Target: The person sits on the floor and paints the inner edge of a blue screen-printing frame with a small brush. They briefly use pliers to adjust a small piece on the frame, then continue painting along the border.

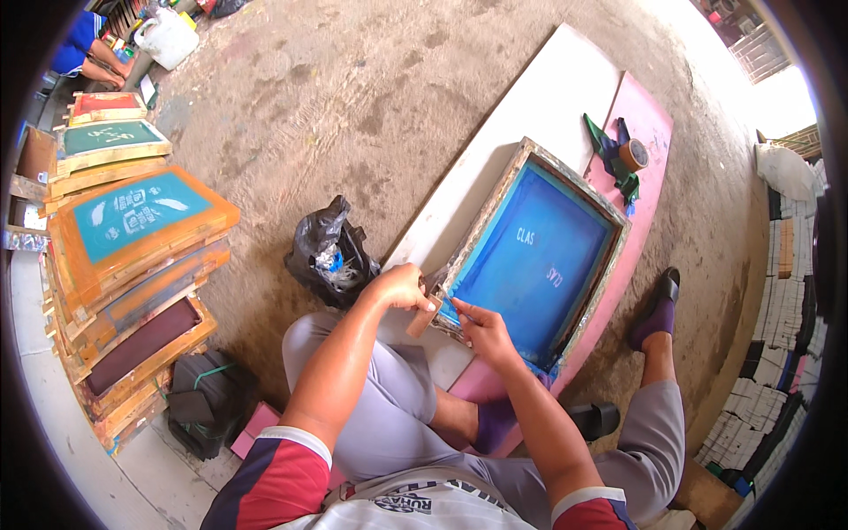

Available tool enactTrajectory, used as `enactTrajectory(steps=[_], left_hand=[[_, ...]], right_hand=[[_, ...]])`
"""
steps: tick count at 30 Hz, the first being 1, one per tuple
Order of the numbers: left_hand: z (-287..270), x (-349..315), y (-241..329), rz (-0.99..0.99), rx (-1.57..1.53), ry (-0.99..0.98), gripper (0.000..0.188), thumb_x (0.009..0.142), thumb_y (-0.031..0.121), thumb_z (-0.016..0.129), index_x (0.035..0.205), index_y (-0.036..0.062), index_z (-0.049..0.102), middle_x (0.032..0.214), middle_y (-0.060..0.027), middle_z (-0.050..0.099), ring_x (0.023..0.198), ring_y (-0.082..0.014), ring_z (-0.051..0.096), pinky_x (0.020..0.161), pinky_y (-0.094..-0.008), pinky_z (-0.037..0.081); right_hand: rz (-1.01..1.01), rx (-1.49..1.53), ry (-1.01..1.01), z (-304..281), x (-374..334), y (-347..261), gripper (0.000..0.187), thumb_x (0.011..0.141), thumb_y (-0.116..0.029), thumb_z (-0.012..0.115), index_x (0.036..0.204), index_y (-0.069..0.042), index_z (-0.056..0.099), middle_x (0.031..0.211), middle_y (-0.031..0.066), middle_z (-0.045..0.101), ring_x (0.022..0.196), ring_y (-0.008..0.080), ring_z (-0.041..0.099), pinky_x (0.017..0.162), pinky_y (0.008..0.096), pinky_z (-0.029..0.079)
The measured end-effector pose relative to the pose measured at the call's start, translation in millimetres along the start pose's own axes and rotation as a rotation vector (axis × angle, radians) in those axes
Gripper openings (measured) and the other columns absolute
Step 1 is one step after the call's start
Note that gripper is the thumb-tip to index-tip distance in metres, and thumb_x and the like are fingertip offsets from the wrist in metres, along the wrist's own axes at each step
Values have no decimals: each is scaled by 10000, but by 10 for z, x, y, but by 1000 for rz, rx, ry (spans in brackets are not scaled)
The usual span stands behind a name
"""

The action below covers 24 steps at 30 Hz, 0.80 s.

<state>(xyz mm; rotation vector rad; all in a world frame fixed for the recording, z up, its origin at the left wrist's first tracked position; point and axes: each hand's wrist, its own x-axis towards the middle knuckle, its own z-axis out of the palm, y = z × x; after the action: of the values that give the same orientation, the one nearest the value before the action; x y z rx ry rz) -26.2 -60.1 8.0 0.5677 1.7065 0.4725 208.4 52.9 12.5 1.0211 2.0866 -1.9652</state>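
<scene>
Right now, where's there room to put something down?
Bare floor stretches between the stacked frames and the white board, beyond the black bag. The white board's far end, past the blue screen, is bare too. It's crowded at the screen's near corner, by the left hand and right hand, and around the green cloth.

Right in front of you, it's rough wood: the screen frame (pixel 488 208) looks weathered, blotched and dull along its rails. Inside it, your blue mesh (pixel 521 287) stretches smooth, with a soft sheen. Beneath, the white board (pixel 556 88) runs flat and smooth right up to its far corner, and the pink board (pixel 643 110) alongside looks smooth too. Near the pink board's far end, you've got crumpled cloth rags (pixel 604 147). Off the white board's left edge, a black plastic bag (pixel 320 230) flashes glossy creases! Your grey trousers (pixel 375 389): matt, softly wrinkled cloth.
</scene>
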Motion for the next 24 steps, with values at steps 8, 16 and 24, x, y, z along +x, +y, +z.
enactTrajectory(steps=[8,16,24], left_hand=[[9,47,-81,36,5,9,389,712,228,979,851,27,676,712,-94,721,621,-188,679,593,-358,536],[-15,-25,22,2,51,66,492,678,281,988,957,-14,710,862,-129,756,752,-211,727,701,-363,576],[18,22,-48,44,41,98,482,650,336,989,900,20,723,871,-175,781,817,-270,757,778,-396,587]], right_hand=[[487,416,-140,-200,-80,-296,391,1105,-214,574,1471,-102,654,892,38,701,683,136,617,648,313,523],[-68,-546,163,-64,-218,-372,404,1024,-198,628,1422,-226,696,1007,264,728,924,467,716,837,542,570],[4,-744,174,57,-226,-565,412,1020,-181,622,1423,-231,687,993,243,735,913,447,730,813,530,584]])
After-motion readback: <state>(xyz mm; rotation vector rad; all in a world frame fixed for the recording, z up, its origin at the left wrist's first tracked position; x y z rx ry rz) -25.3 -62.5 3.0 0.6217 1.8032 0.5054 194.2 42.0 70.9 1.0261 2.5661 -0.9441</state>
